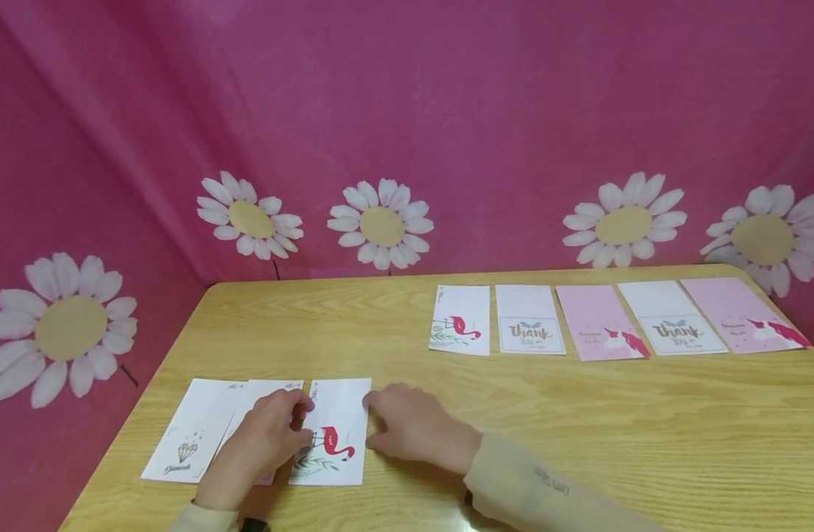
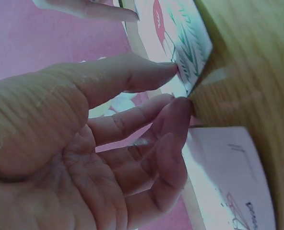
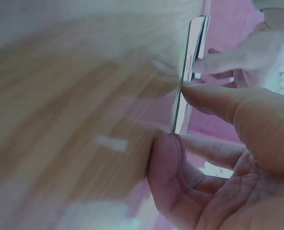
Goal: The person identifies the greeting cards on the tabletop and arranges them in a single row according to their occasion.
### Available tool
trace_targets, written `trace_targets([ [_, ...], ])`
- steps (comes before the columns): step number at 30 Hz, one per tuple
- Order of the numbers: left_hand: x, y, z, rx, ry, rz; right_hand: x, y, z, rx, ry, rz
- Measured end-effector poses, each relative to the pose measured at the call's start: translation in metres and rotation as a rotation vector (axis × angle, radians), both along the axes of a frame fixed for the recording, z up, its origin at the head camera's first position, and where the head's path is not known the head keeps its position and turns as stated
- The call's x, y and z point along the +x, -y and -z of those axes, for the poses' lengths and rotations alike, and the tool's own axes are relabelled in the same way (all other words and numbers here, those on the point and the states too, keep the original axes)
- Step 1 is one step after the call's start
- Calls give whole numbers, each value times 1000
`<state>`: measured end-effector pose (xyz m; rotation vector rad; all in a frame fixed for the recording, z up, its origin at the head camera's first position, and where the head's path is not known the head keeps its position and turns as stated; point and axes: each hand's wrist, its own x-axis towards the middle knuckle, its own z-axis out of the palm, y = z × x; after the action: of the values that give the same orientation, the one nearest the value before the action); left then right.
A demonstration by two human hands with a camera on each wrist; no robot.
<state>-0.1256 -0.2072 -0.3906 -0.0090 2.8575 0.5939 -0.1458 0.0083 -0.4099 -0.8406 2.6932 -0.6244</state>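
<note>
A white card with a red flamingo [image 1: 340, 403] lies flat on the wooden table between my two hands. At its left edge rests my left hand [image 1: 274, 428], thumb and bent fingers spread apart beside the card. My right hand [image 1: 420, 428] touches the right edge with thumb and fingertips, a gap between them. To the left lies a white card with a heart-shaped diamond [image 1: 184, 425]. Between these two, a pale pinkish card [image 1: 274, 386] is mostly hidden under my left hand and overlaps the diamond card's edge.
Along the table's [image 1: 327, 318] far side stands a row: another flamingo card [image 1: 462, 314], a "Thank You" card [image 1: 529, 301], a pink unicorn card [image 1: 589, 307], a second "Thank You" card [image 1: 659, 298] and a second unicorn card [image 1: 719, 299]. Behind hangs a pink daisy-print cloth [image 1: 487, 133].
</note>
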Motion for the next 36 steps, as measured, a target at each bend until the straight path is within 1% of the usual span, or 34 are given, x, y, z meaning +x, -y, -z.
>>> trace_targets([
  [4, 3, 0, 0, -8, -15, 18, -2, -16, 2, -34, 1, 11],
  [8, 4, -1, -2, -7, -47, 27, -4, -34, 2, -100, -20, 12],
  [11, 2, -3, -4, 19, -67, 14, -7, -46, 2, -147, -18, 18],
  [13, -1, -6, -6, 55, -82, 11, -11, -54, 1, -182, 15, 30],
  [16, -7, -12, -7, 119, -95, -2, -17, -64, 1, -222, 64, 48],
  [19, -17, -20, -7, 178, -109, 1, -22, -75, 1, -252, 84, 68],
  [23, -28, -33, -6, 245, -116, 1, -27, -88, 3, -296, 64, 85],
  [27, -37, -47, -6, 282, -116, 11, -31, -98, 4, -308, 36, 103],
  [31, -50, -61, -5, 312, -97, 45, -36, -108, 2, -294, 4, 140],
  [36, -69, -75, -3, 344, -72, 92, -41, -121, -1, -291, -15, 190],
])
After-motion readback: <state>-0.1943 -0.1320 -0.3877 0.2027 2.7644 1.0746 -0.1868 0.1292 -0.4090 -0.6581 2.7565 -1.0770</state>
